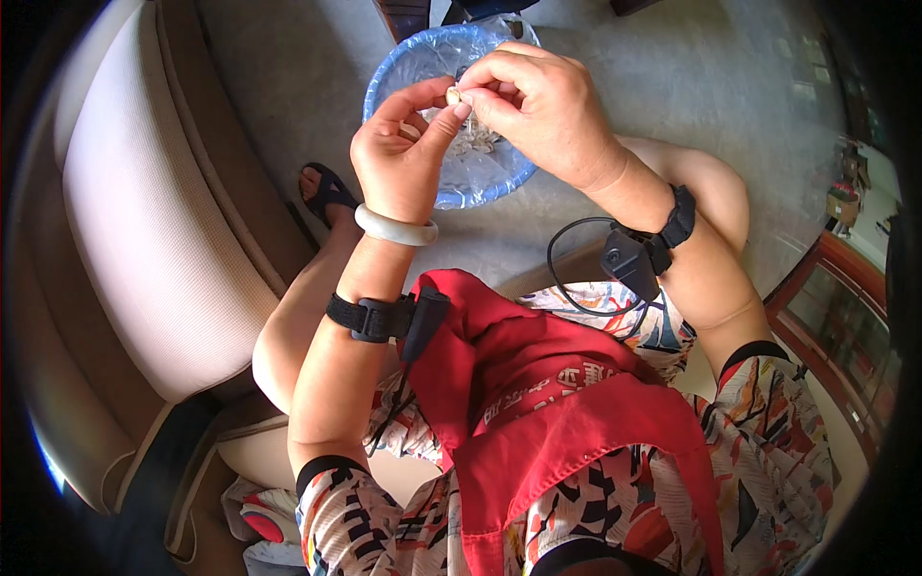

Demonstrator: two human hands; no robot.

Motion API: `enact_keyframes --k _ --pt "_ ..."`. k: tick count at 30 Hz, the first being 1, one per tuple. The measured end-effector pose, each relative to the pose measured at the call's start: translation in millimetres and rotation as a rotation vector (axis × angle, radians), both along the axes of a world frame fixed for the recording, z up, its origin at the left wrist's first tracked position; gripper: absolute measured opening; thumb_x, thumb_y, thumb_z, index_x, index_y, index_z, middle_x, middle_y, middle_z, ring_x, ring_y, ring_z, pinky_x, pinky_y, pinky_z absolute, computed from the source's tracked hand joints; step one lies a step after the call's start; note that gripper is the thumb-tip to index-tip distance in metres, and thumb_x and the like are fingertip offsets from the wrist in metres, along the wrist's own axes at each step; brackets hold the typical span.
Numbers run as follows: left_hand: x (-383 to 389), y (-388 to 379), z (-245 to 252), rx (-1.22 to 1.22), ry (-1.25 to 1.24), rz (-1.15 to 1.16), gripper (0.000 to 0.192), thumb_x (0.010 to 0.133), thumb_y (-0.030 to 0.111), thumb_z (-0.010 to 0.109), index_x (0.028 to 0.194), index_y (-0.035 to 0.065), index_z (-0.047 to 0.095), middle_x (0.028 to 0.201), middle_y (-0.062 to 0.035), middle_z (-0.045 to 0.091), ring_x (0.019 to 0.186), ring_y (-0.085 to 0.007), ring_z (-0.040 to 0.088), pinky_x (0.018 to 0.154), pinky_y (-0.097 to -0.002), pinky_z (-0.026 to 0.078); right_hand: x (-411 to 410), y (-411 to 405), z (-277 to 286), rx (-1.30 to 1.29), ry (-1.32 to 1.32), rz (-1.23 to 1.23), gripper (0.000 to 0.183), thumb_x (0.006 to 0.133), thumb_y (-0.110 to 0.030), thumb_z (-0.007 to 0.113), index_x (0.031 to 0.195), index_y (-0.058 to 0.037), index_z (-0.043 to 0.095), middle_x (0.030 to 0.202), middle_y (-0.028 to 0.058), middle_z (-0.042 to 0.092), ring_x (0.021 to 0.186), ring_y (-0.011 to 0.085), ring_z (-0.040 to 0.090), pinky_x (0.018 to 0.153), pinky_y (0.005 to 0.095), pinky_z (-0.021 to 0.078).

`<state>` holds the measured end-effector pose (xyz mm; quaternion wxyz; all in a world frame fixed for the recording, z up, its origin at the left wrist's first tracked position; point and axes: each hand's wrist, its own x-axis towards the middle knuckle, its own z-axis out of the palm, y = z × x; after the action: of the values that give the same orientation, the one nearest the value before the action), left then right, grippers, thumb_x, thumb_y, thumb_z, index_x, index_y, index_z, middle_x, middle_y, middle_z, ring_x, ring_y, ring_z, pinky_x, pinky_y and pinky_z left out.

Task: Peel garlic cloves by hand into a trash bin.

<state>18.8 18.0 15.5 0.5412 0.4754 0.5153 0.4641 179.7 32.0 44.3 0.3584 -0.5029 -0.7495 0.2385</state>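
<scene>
A small pale piece [453, 96], perhaps a garlic clove or a nut, is pinched between the fingertips of both hands. My left hand [403, 144] holds it from the left with thumb and forefinger. From the right, my right hand [544, 104] touches it with thumb and forefinger. Beneath both hands stands a round blue bin [472, 198] lined with clear plastic film. Pale scraps, like peelings or husks [475, 140], lie inside it, partly hidden by the hands.
A beige padded sofa seat [144, 216] is at the left. A red apron [547, 432] covers my lap. Straps with small black devices and cables [569, 223] are on both forearms. A glass-fronted wooden cabinet [828, 302] stands at the right.
</scene>
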Motion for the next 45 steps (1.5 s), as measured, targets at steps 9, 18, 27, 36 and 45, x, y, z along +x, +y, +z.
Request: enact_keyframes --k 9,18,27,36,45 --pt "0.4 -2.7 2.9 0.181 0.271 -0.030 0.023 0.077 0.008 0.077 0.097 0.0028 0.070 0.082 -0.0006 0.068 0.056 -0.0018 0.045 0.050 -0.0170 0.039 4.3 0.2 2.8 0.008 -0.052 0.054 0.004 0.077 -0.001 0.066 0.080 -0.0022 0.064 0.073 0.0067 0.062 0.061 0.0163 0.061 0.054 0.0274 0.0475" --pt "1.5 -4.5 -1.7 0.337 0.369 -0.039 0.020 0.076 0.005 0.075 0.096 0.0031 0.069 0.077 -0.0009 0.064 0.056 -0.0047 0.048 0.051 -0.0189 0.041 0.2 -0.1 0.4 0.176 -0.097 0.066 0.012 0.071 -0.001 0.067 0.073 -0.0050 0.055 0.068 0.0070 0.056 0.055 0.0222 0.057 0.051 0.0322 0.0452" --pt "1.0 -4.0 3.3 0.258 0.323 -0.043 0.024 0.075 0.004 0.076 0.098 0.0047 0.070 0.080 -0.0009 0.067 0.055 -0.0031 0.046 0.050 -0.0183 0.040 -1.3 0.1 -4.1 0.201 -0.078 0.004 0.016 0.070 -0.002 0.068 0.074 -0.0054 0.053 0.068 0.0067 0.055 0.056 0.0228 0.058 0.051 0.0326 0.0462" --pt "1.4 -1.9 4.9 0.048 -0.016 -0.026 0.023 0.079 0.004 0.074 0.101 0.0015 0.068 0.086 -0.0035 0.069 0.056 -0.0003 0.047 0.047 -0.0151 0.037 6.2 6.0 -8.5 0.073 -0.068 -0.162 0.007 0.074 0.000 0.064 0.075 -0.0036 0.058 0.070 0.0051 0.059 0.057 0.0139 0.058 0.053 0.0267 0.0467" --pt "-4.7 5.4 -11.4 -0.210 -0.526 -0.119 0.026 0.091 0.006 0.058 0.115 -0.0023 0.059 0.106 -0.0168 0.067 0.051 -0.0010 0.037 0.048 -0.0133 0.032 6.0 4.4 -7.9 -0.051 -0.044 -0.162 0.006 0.075 0.000 0.065 0.078 -0.0015 0.060 0.070 0.0037 0.060 0.061 0.0091 0.060 0.056 0.0242 0.0481"
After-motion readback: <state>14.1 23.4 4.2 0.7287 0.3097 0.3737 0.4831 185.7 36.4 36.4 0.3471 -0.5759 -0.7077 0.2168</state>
